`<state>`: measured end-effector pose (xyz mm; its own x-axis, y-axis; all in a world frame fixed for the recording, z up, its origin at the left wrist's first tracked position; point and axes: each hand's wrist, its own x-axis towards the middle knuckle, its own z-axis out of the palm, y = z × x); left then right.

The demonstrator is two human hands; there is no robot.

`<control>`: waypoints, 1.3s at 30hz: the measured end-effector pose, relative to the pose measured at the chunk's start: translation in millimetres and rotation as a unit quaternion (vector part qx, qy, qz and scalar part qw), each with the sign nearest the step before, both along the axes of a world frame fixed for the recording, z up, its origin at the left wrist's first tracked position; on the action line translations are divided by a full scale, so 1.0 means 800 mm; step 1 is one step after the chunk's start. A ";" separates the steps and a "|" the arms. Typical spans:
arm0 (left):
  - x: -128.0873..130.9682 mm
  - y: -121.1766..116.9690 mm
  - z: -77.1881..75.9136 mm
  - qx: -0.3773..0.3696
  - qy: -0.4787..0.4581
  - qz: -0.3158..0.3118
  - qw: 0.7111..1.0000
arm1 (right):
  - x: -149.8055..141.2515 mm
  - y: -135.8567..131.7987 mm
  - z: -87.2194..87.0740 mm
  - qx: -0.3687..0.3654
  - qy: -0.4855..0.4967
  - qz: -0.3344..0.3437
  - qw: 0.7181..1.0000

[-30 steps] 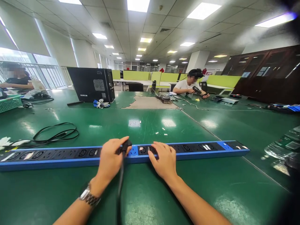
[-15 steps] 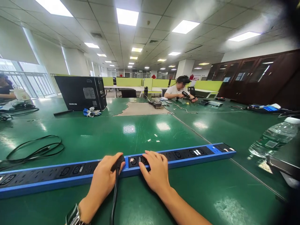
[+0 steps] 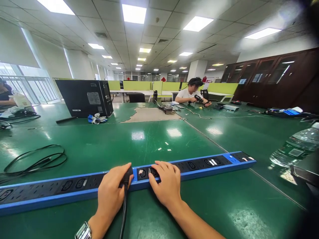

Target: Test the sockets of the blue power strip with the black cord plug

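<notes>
A long blue-edged power strip (image 3: pixel 214 169) with black sockets lies across the green table in front of me. My left hand (image 3: pixel 112 187) is closed around a black power plug (image 3: pixel 127 175) at the strip's top, near its middle. From that plug a thick black cable (image 3: pixel 124 209) runs down toward me. Whether the plug sits in a socket is hidden by my fingers. Just to the right, my right hand (image 3: pixel 166 184) grips the strip, fingers over the far edge and thumb on the socket face near a small white sticker.
A thin black cord (image 3: pixel 35 162) lies coiled at left. Behind stand a black computer case (image 3: pixel 82 98) and blue-white gloves (image 3: pixel 97 119). A water bottle (image 3: pixel 296 146) and a dark phone-like object (image 3: pixel 305 176) are at right. Another person (image 3: pixel 190 93) sits across, holding a dark tool.
The view has shifted slightly, so the strip's right end and the bottle appear farther right. Both hands keep nearly the same hold on the plug and the strip.
</notes>
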<state>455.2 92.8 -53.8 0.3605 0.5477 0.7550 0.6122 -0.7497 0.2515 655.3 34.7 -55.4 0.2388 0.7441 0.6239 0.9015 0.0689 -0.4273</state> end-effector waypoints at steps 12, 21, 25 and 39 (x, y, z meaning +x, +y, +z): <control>0.002 -0.009 0.005 -0.028 -0.110 0.068 0.991 | 0.002 -0.003 0.005 -0.019 -0.004 0.015 1.000; 0.009 -0.004 0.006 0.017 0.059 0.036 0.997 | 0.000 -0.003 0.007 -0.033 -0.005 0.004 0.999; 0.009 -0.006 0.012 0.000 0.083 -0.006 0.997 | -0.001 -0.004 0.009 -0.038 -0.005 0.007 0.999; 0.053 -0.036 0.049 0.003 0.093 -0.093 0.991 | -0.011 -0.015 0.015 0.141 0.026 0.209 0.967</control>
